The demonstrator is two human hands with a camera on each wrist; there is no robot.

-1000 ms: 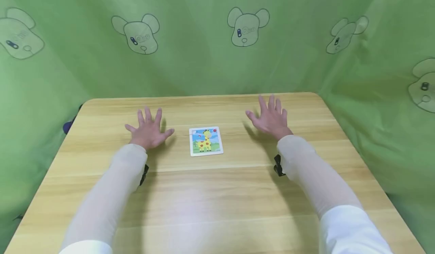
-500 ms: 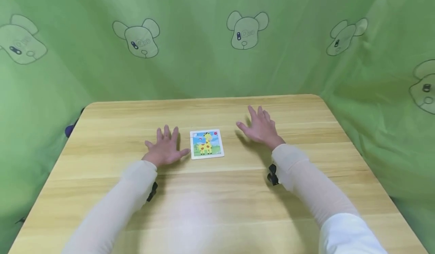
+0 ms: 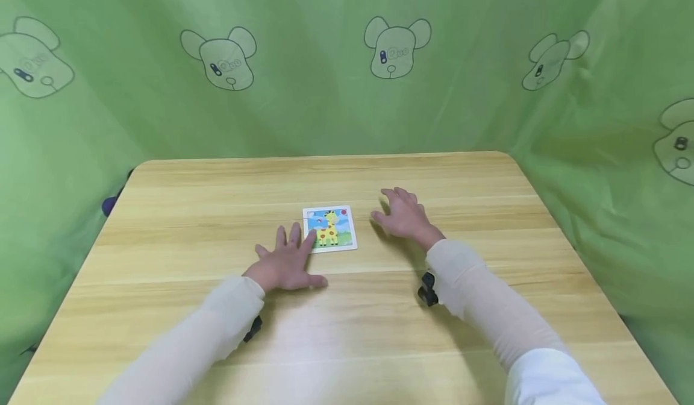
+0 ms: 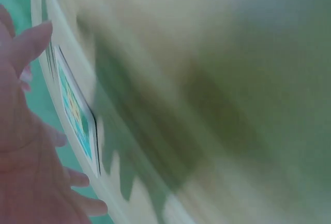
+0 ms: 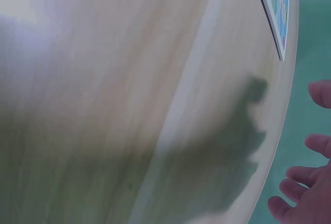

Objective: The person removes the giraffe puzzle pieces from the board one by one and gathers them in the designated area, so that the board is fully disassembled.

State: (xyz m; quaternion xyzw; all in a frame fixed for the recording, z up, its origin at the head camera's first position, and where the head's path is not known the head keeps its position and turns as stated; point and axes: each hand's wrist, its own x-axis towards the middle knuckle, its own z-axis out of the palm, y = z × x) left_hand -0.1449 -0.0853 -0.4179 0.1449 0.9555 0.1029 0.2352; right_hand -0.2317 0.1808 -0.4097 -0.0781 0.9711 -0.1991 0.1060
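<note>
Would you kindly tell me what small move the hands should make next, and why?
Perhaps ease the right hand toward the giraffe card: it hovers to the card's right, holding nothing, while in the head view the left hand overlaps the card's left side.

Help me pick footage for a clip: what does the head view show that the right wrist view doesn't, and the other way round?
Only the head view shows the left hand, the sleeves, the mouse-like heads on the backdrop, and the giraffe card out to its far edge.

Only the right wrist view shows the card's dark side edge, seen from low down.

Both share the right hand, part of the card, the wood-grain table and the green curtain.
</note>
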